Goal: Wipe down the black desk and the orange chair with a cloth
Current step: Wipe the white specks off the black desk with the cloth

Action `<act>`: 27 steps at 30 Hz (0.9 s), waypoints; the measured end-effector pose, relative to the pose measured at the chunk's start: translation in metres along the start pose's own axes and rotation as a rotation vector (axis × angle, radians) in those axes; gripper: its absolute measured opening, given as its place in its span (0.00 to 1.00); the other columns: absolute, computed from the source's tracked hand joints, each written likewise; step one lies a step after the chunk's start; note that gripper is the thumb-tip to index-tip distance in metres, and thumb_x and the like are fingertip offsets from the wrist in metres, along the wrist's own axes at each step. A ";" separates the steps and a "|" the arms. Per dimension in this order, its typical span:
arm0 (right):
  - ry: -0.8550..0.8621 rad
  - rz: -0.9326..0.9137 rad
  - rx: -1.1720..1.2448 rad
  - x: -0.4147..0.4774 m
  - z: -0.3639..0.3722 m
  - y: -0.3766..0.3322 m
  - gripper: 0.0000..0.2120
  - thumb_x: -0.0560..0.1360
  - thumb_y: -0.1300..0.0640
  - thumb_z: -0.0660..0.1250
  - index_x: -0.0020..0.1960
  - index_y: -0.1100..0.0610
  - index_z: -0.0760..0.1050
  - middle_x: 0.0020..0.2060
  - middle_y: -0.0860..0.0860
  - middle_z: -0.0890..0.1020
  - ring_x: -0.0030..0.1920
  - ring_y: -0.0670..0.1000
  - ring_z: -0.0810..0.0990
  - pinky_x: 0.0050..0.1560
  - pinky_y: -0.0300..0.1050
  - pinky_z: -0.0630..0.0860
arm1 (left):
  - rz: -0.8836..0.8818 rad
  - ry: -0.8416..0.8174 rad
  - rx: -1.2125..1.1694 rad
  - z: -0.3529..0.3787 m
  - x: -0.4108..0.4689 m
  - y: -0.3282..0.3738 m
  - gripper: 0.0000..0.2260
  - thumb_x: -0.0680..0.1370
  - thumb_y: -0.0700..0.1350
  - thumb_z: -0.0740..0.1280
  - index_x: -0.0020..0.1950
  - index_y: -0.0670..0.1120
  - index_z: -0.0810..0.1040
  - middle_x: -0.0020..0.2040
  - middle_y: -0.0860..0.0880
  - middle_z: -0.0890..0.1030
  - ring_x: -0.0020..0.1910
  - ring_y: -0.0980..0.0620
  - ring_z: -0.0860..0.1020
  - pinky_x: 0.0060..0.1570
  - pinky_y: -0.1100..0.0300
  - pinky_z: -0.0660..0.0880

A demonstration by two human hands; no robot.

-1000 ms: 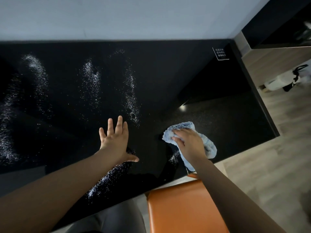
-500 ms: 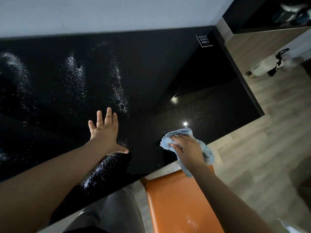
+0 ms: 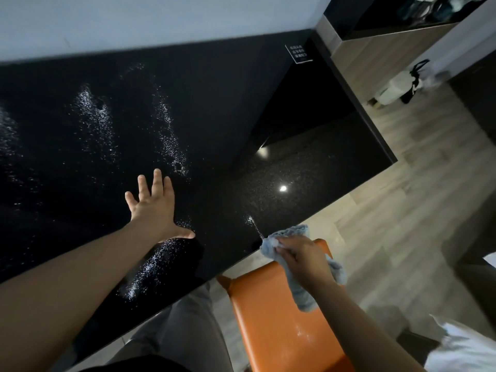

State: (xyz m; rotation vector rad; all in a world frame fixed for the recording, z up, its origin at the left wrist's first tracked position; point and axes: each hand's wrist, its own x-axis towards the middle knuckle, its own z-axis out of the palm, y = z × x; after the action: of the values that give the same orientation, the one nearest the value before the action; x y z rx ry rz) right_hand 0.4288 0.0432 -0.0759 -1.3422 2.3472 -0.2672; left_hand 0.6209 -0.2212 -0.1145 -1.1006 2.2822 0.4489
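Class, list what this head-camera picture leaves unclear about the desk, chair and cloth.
Head view.
Black desk: left end past the left edge.
Small sign on it: print too small to read.
Orange chair: cut off by the bottom edge, partly behind the right forearm.
Cloth: middle hidden under the right hand.

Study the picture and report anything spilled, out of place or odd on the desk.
Yes: white speckled streaks lie across the black desk, left and middle, with another patch near the front edge. They stand out as unwiped droplets or powder; which, I cannot tell.
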 end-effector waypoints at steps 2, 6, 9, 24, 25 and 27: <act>-0.023 -0.007 0.018 -0.009 0.000 0.002 0.08 0.78 0.57 0.62 0.44 0.55 0.80 0.40 0.49 0.83 0.41 0.48 0.79 0.44 0.52 0.76 | 0.000 0.007 0.000 0.000 0.000 -0.001 0.67 0.56 0.76 0.69 0.77 0.42 0.35 0.76 0.42 0.30 0.76 0.35 0.37 0.71 0.34 0.50; 0.041 0.012 0.017 -0.012 -0.002 0.003 0.07 0.77 0.59 0.63 0.42 0.53 0.78 0.38 0.47 0.81 0.40 0.45 0.78 0.42 0.49 0.75 | 0.000 0.000 -0.001 -0.004 -0.002 -0.001 0.68 0.55 0.77 0.68 0.77 0.43 0.35 0.76 0.42 0.31 0.76 0.35 0.37 0.71 0.34 0.51; 0.206 -0.118 0.046 0.005 -0.016 -0.014 0.10 0.73 0.63 0.63 0.43 0.47 0.74 0.40 0.40 0.78 0.43 0.35 0.75 0.45 0.33 0.73 | 0.002 -0.010 -0.018 -0.014 -0.002 -0.005 0.65 0.56 0.77 0.68 0.78 0.45 0.39 0.78 0.45 0.35 0.77 0.37 0.41 0.71 0.37 0.56; 0.243 -0.217 0.018 0.231 -0.058 -0.103 0.10 0.78 0.54 0.59 0.55 0.49 0.77 0.51 0.43 0.80 0.53 0.42 0.77 0.55 0.36 0.70 | -0.075 0.161 -0.256 -0.081 0.026 -0.050 0.41 0.73 0.64 0.68 0.78 0.47 0.55 0.77 0.47 0.56 0.76 0.44 0.56 0.72 0.49 0.63; 0.244 -0.245 0.007 0.249 -0.060 -0.110 0.10 0.78 0.55 0.60 0.55 0.51 0.77 0.51 0.45 0.81 0.53 0.44 0.77 0.54 0.36 0.70 | -0.083 0.163 -0.255 -0.084 0.031 -0.054 0.42 0.73 0.64 0.68 0.78 0.47 0.54 0.78 0.47 0.54 0.77 0.44 0.53 0.73 0.48 0.60; 0.252 -0.304 -0.014 0.285 -0.065 -0.126 0.11 0.79 0.57 0.60 0.57 0.53 0.77 0.53 0.47 0.81 0.54 0.46 0.78 0.54 0.36 0.70 | -0.108 0.161 -0.235 -0.089 0.043 -0.063 0.43 0.72 0.65 0.67 0.79 0.48 0.51 0.79 0.47 0.50 0.78 0.43 0.48 0.75 0.47 0.55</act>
State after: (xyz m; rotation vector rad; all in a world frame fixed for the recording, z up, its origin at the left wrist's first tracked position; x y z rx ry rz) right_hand 0.3705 -0.2680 -0.0464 -1.7626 2.3359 -0.5387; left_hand 0.6190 -0.3311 -0.0746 -1.4146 2.3368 0.6169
